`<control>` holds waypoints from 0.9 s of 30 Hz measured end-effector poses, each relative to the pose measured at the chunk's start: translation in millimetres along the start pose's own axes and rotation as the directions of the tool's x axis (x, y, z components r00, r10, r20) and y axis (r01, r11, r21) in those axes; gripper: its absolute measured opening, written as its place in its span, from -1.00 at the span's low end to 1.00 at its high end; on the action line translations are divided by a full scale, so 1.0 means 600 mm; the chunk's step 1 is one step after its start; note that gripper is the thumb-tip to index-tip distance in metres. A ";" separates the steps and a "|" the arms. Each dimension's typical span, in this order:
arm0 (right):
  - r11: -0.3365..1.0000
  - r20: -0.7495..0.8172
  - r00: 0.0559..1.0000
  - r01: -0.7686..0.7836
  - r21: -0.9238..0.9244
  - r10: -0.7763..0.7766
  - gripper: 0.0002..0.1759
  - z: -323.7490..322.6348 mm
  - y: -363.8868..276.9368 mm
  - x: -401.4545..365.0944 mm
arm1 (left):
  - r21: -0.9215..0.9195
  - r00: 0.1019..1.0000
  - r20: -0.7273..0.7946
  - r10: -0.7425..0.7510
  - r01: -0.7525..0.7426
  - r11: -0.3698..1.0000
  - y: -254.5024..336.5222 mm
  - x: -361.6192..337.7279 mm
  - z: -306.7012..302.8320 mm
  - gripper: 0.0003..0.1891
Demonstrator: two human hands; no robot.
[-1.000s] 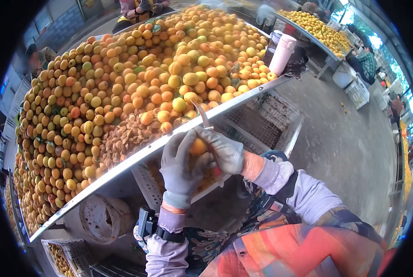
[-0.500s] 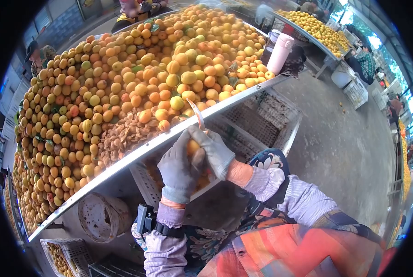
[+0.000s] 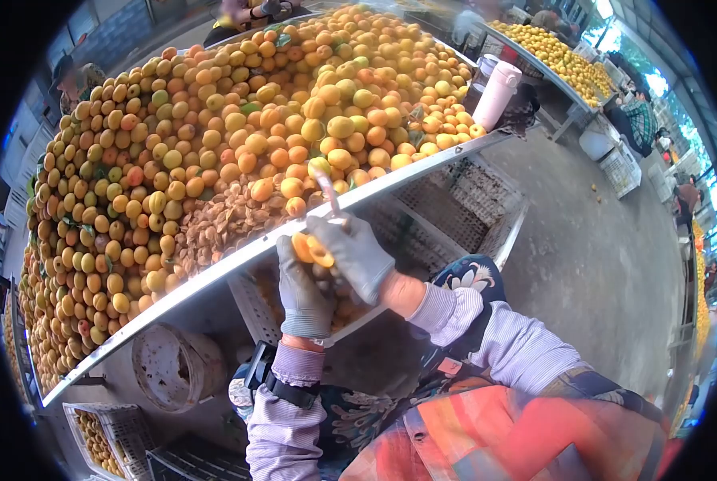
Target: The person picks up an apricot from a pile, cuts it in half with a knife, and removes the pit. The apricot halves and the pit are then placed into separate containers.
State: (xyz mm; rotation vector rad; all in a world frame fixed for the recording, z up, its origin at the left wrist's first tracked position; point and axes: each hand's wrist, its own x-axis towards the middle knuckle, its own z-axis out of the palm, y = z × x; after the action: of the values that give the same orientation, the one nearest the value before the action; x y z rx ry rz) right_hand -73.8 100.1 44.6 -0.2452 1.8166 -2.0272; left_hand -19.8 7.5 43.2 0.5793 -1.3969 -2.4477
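Note:
My left hand (image 3: 304, 293), in a grey glove, grips an apricot (image 3: 313, 250) that is split open, its orange cut flesh showing. My right hand (image 3: 357, 258), gloved as well, is closed on a small curved knife (image 3: 326, 189); its blade points up and away, blurred, and its handle is mostly hidden. The right fingers are against the apricot. Both hands are just in front of the metal table edge (image 3: 250, 250). Beyond that edge rises a large heap of whole apricots (image 3: 238, 140), with a pile of brown pits (image 3: 226, 226) at its front.
Under the table edge stand plastic crates (image 3: 474, 210). A dirty white bucket (image 3: 174, 369) and a crate of apricots (image 3: 94, 441) are at the lower left. A pink bottle (image 3: 497, 96) stands at the table's right corner. Other people and another fruit table (image 3: 547, 60) are farther back.
The apricot, whole-looking and mostly covered by the hands before, now shows open with its cut flesh facing up. My right hand has shifted slightly left, and the knife blade has blurred.

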 end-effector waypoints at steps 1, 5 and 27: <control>0.973 -0.047 0.979 -0.190 0.131 0.197 -0.66 0.003 -0.046 -0.010 | -0.099 0.984 -0.026 -0.179 0.175 0.980 0.003 -0.006 -0.004 -0.45; 0.813 0.049 0.944 -0.307 0.495 0.326 -0.64 -0.019 -0.019 -0.013 | 0.458 0.924 0.295 0.245 -0.361 0.812 -0.040 0.036 -0.051 -0.59; 0.899 -0.121 0.960 0.280 0.337 -0.254 -0.78 -0.063 -0.147 -0.035 | 0.445 0.896 0.436 0.080 -0.292 0.847 -0.032 -0.013 -0.012 -0.41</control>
State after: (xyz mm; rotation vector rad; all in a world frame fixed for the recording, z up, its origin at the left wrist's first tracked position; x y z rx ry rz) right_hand -85.6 149.5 128.6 -0.3326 1.4863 -2.5406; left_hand -10.0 15.2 25.1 0.0023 -2.1733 -2.1077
